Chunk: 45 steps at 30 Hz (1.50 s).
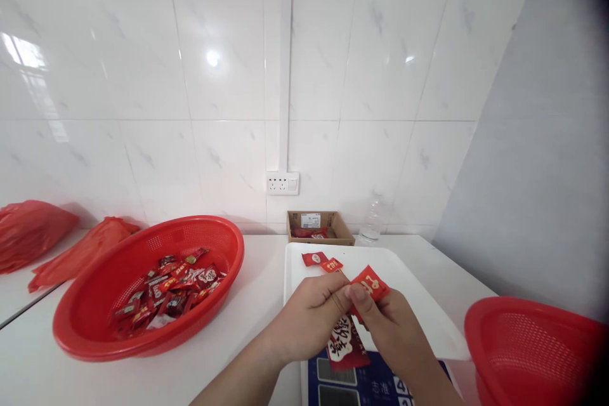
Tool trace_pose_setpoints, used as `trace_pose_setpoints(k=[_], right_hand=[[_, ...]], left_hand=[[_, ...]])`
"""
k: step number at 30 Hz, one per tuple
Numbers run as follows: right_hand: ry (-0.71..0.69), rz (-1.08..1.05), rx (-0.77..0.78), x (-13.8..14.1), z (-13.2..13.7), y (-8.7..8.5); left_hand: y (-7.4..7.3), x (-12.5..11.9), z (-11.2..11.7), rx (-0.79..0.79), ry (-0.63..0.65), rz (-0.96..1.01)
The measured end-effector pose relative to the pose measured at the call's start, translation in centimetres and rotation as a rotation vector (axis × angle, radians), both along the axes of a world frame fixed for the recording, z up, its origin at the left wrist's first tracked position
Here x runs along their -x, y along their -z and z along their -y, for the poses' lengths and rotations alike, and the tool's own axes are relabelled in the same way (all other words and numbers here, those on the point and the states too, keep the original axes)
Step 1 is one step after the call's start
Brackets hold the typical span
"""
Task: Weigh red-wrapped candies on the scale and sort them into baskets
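My left hand (pixel 316 307) and my right hand (pixel 392 323) meet over a white-topped scale, thumbs side by side. Between them they pinch a small red packet (pixel 373 282) with gold lettering, which sticks up above my right fingers. A larger dark red packet (pixel 349 349) with white-and-black characters shows below my hands, over the scale's blue keypad panel (pixel 375 390). Whether it is held or lies on the scale, I cannot tell. Two more small red packets, one with a white round mark (pixel 314 258), lie on the white scale plate (pixel 409 273) behind my fingers.
To the left stands a red plastic basket (pixel 85 336) with many wrapped packets inside. Red plastic bags (pixel 38 231) lie beyond it. Another red basket (pixel 495 330) is at right. A cardboard box (pixel 343 228) and a clear plastic bottle (pixel 372 219) stand against the tiled wall.
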State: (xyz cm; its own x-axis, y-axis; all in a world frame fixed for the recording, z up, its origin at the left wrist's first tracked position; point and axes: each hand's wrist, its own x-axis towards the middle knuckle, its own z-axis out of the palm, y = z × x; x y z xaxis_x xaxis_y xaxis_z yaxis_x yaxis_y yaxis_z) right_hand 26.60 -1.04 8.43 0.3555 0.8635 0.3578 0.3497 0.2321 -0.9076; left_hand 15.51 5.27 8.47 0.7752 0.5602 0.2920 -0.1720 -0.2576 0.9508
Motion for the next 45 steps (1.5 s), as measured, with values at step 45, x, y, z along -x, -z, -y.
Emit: trace_pose_setpoints(k=[45], right_hand=[[0.086,0.324,0.014,-2.4,-1.7,1.4]], left_hand=[[0.9,-0.9,-1.3,-0.103,-0.34,0.036]])
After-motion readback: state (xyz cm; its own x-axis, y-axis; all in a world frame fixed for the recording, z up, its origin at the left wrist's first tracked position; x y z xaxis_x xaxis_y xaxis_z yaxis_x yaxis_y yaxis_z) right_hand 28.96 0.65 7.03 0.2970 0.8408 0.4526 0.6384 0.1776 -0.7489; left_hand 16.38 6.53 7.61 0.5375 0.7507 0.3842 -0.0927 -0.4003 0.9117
